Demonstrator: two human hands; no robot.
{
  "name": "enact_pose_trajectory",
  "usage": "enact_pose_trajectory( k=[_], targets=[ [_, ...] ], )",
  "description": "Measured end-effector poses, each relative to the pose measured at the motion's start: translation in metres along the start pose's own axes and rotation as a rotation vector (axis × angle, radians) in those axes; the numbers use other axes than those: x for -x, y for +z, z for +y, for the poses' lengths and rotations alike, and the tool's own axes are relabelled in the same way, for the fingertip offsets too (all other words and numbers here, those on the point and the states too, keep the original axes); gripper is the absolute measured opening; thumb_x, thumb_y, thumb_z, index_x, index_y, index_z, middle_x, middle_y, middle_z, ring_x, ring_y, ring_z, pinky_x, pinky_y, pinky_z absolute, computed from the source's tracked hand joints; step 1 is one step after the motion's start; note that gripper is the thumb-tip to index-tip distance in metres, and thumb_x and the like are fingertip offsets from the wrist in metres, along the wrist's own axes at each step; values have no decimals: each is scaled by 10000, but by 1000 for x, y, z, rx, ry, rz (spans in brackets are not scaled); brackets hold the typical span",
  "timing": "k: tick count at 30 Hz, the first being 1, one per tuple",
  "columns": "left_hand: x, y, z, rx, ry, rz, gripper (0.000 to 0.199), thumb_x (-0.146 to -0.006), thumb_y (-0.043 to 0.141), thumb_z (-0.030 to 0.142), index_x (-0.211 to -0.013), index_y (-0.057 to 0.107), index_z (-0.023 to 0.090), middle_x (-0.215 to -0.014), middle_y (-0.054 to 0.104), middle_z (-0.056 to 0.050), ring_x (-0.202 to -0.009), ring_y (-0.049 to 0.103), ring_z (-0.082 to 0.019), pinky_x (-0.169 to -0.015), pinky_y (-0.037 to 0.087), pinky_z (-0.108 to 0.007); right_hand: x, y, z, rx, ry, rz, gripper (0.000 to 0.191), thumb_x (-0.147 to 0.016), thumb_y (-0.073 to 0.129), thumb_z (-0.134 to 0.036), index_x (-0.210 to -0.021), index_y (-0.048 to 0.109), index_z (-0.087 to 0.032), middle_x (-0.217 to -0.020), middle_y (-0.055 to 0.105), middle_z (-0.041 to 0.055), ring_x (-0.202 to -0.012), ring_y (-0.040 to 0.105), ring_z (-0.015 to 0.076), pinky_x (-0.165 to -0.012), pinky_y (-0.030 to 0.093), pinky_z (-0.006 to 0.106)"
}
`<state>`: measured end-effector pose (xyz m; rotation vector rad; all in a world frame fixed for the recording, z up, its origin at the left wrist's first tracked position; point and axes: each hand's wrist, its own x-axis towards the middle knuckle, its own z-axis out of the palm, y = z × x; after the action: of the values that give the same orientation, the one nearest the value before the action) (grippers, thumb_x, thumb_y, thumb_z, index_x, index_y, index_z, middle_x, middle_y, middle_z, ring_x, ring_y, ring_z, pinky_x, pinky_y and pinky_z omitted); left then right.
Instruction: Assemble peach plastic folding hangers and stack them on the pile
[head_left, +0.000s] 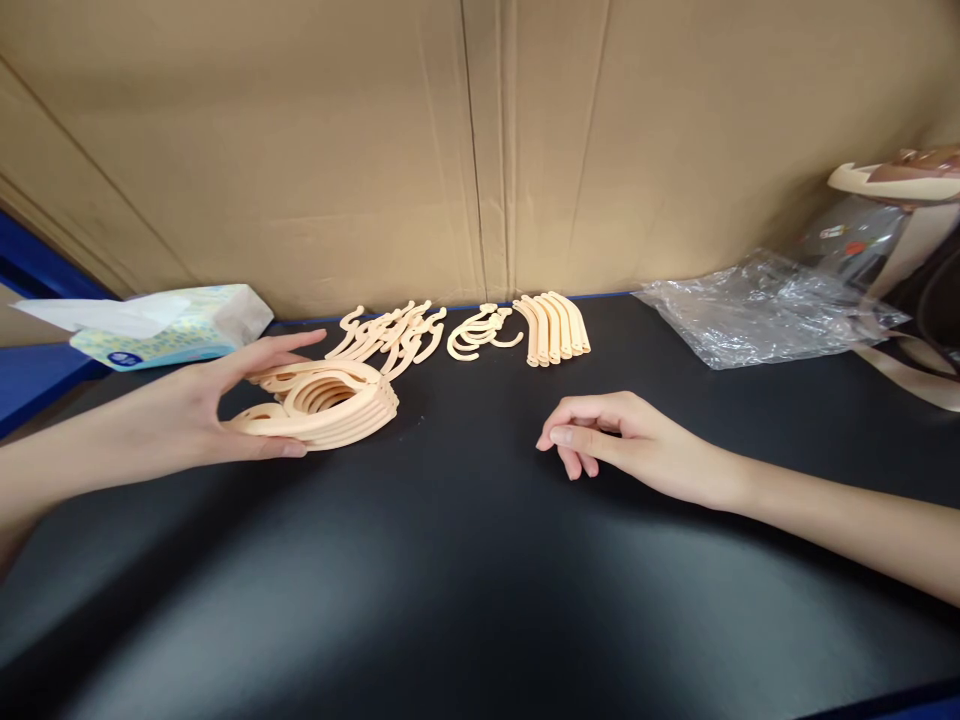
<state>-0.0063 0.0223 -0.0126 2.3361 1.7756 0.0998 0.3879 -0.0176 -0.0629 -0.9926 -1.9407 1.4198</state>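
On the left, my left hand [199, 405] is closed around a stack of beige plastic hanger pieces [352, 425]. Its thumb lies along the near side of the stack and its fingers reach over the far side. These pieces are curved, with a round opening through the middle. My right hand [611, 440] is over the black table to the right of centre, holding nothing. Its fingers are loosely curled, with the thumb against the index finger. Behind the hands lie a pile of slim curved beige pieces [401, 335], several hanger hooks [480, 330] and a neat row of curved arms [553, 328].
A tissue pack [180, 325] stands at the back left. Clear crumpled plastic wrap [772, 315] lies at the back right, beside a bag with a pale strap [919, 250]. A cardboard wall [337, 150] rises behind the black table [465, 580].
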Motion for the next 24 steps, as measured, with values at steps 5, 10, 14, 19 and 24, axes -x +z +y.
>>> enact_pose_trajectory(
  k=[5, 10, 14, 19, 24],
  targets=[
    [1, 0, 1, 2, -21, -4, 987, -668, 659, 667, -1496, 213, 371, -1417, 516, -8, -1281, 511, -297, -1094, 375, -461, 0, 0, 0, -3, -1, -3, 230, -962, 519, -328, -911, 666, -158, -684, 592, -8, -634, 558, 101, -581, 437, 217],
    [1, -1, 0, 10, -11, -3, 998, -659, 662, 678, -1497, 219, 367, -1421, 514, -5, -1282, 512, -298, -1095, 375, -458, 0, 0, 0, -7, -5, 0, 223, -960, 518, -314, -911, 665, -154, -685, 592, -8, -633, 557, 99, -580, 436, 210],
    [1, 0, 0, 31, 3, -4, 993, -657, 671, 674, -1495, 234, 366, -1415, 520, -3, -1277, 518, -298, -1095, 373, -460, 1, 0, 1, -7, -9, 0, 233, -960, 519, -326, -911, 666, -152, -682, 591, -6, -629, 553, 99, -577, 436, 210],
    [1, -1, 2, 48, -15, -8, 998, -644, 686, 673, -1487, 242, 379, -1406, 526, 0, -1268, 524, -300, -1091, 372, -479, 1, 0, 0, -7, -8, -1, 229, -956, 526, -325, -905, 667, -152, -676, 594, -8, -626, 553, 97, -574, 434, 208],
    [1, 0, 1, 30, -37, -7, 1020, -624, 677, 706, -1488, 252, 371, -1402, 531, 4, -1239, 551, -304, -1086, 382, -466, 1, 0, 0, -7, -4, 2, 222, -956, 528, -318, -904, 668, -153, -673, 594, -11, -625, 552, 94, -573, 433, 204]
  ],
)
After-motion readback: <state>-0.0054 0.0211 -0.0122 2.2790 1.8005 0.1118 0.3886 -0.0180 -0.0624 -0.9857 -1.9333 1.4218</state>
